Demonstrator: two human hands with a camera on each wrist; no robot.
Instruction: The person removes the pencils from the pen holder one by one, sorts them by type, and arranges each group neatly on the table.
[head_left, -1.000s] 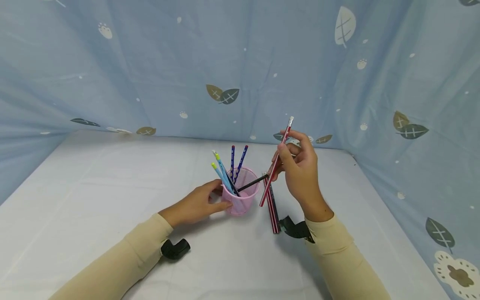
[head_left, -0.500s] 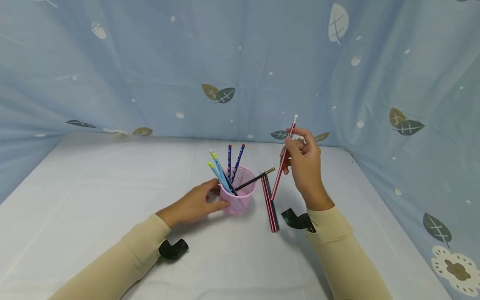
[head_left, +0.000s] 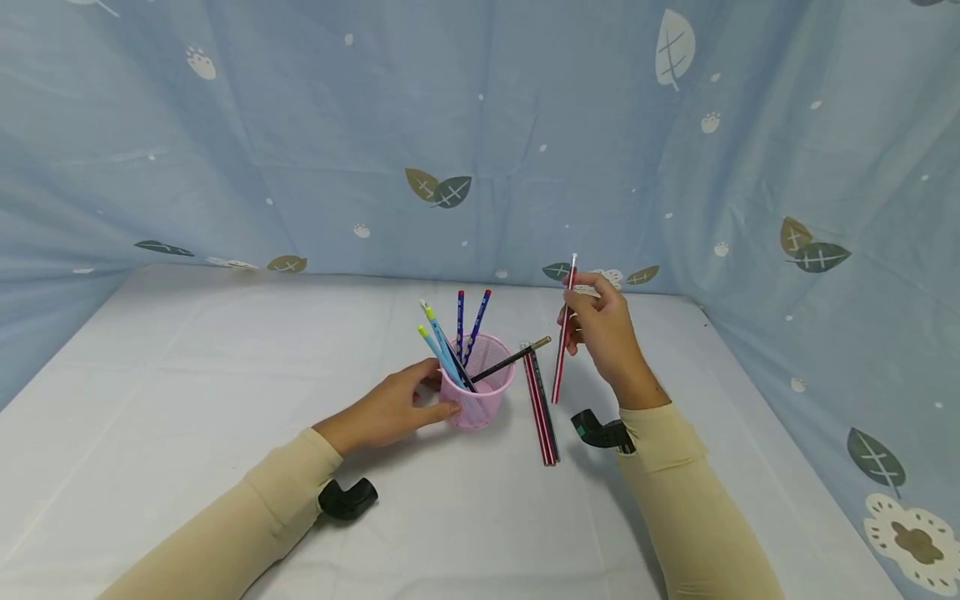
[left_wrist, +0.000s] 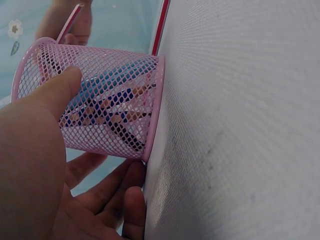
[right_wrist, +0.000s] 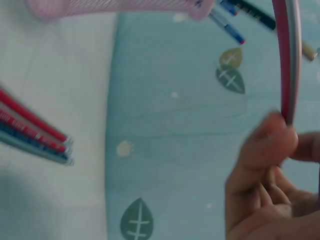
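My left hand [head_left: 390, 408] holds a pink mesh pencil cup [head_left: 480, 410] upright on the table, thumb on the near side and fingers around the far side. In the cup stand light blue pencils [head_left: 435, 343] with yellow ends, dark blue pencils [head_left: 460, 317] with red ends, and a black pencil [head_left: 504, 365] with a gold end leaning out to the right. My right hand [head_left: 606, 337] pinches a red striped pencil [head_left: 561, 358] between thumb and fingers, eraser end up, right of the cup. In the right wrist view the red pencil [right_wrist: 290, 60] rises from the fingertips.
Several red striped and dark pencils [head_left: 542, 417] lie side by side on the white table [head_left: 450, 533], just right of the cup. A blue leaf-patterned curtain [head_left: 480, 125] hangs behind the table and along its right side. Black wrist devices [head_left: 348, 498] sit at both sleeves.
My right hand has drawn the red pencil rightward, away from the cup, then dipped slightly as the pencil turned more upright. The black pencil's gold end now shows. My left hand stays on the cup.
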